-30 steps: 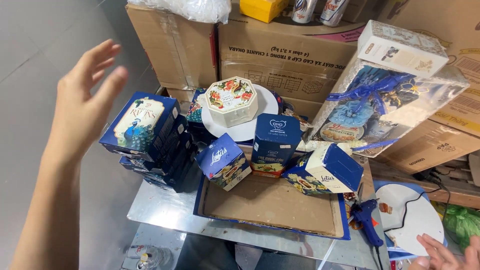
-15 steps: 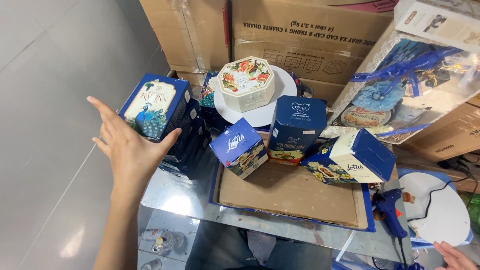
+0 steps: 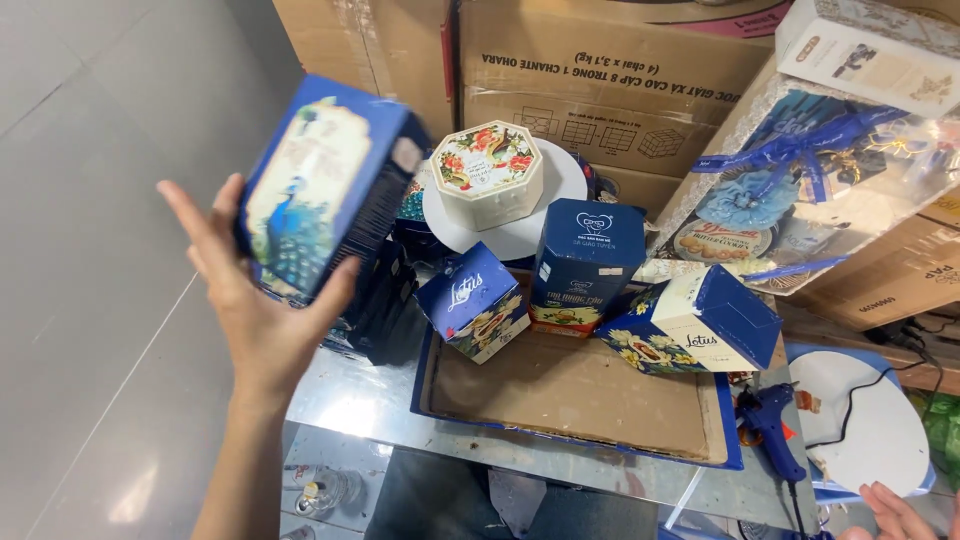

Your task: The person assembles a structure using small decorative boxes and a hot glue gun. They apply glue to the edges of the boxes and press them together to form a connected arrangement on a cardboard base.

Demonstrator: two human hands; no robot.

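Head view: the left hand (image 3: 262, 320) holds a dark blue cardboard box with a cream panel and a peacock picture (image 3: 325, 185), lifted above the left end of the metal desk (image 3: 360, 405). The box rests against the palm, its long axis tilted from lower left up toward the far right, with the peacock face turned to the camera. The fingers (image 3: 195, 225) are spread behind the left edge of the box while the thumb presses its near right corner, so the hand is clamped on the box. Just right of it and lower, a stack of dark boxes (image 3: 385, 300) stands on the desk, and beyond that are a small blue flowered box (image 3: 472, 303) and a taller blue box (image 3: 582, 262), both at the far rim of a shallow blue-edged cardboard tray (image 3: 575, 395). The left hand is much the nearer one to all of these.

The right hand (image 3: 900, 512) shows only as fingertips at the near right corner, beside a white round plate (image 3: 865, 430) and near a blue glue gun (image 3: 768, 422); most of it is cut off, so whether its fingers are apart or together cannot be told. The back of the peacock box is hidden by the box itself.
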